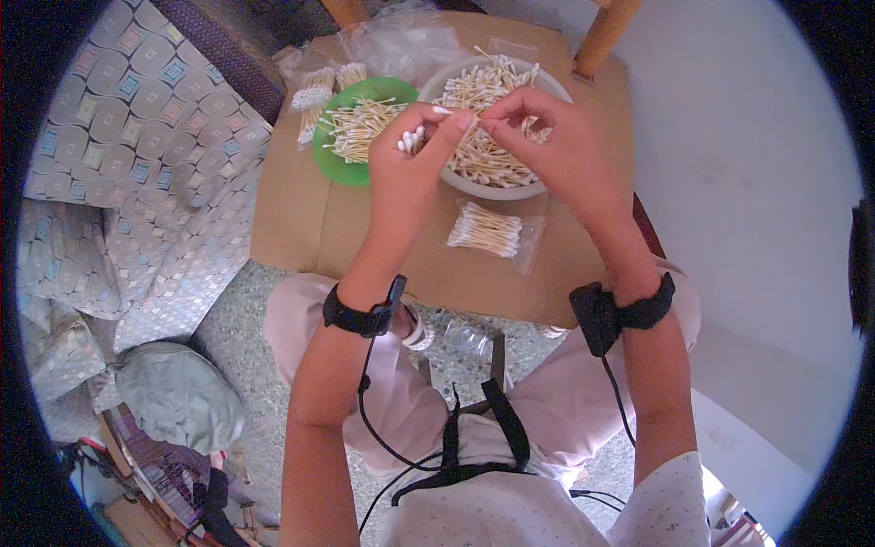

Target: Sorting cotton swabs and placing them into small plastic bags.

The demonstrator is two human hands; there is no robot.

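My left hand [407, 162] is closed round a small bunch of cotton swabs [412, 139], whose white tips stick out of the fist. Between its thumb and forefinger a single cotton swab [442, 110] shows its white end. My right hand [565, 146] pinches with thumb and forefinger close to the left fingertips, seemingly at the thin stick of that swab. Both hands hover over a white bowl [497, 192] heaped with loose swabs. To its left stands a green bowl [339, 171] with more swabs. A clear bag of swabs [486, 230] lies on the near side.
Cardboard [314, 237] covers the work surface. At the far left lie filled swab bags [314, 98] and clear plastic bags [401, 41]. A wooden post [599, 41] rises at the far right. Patterned fabric [155, 155] hangs at left; a pale wall [738, 182] borders the right.
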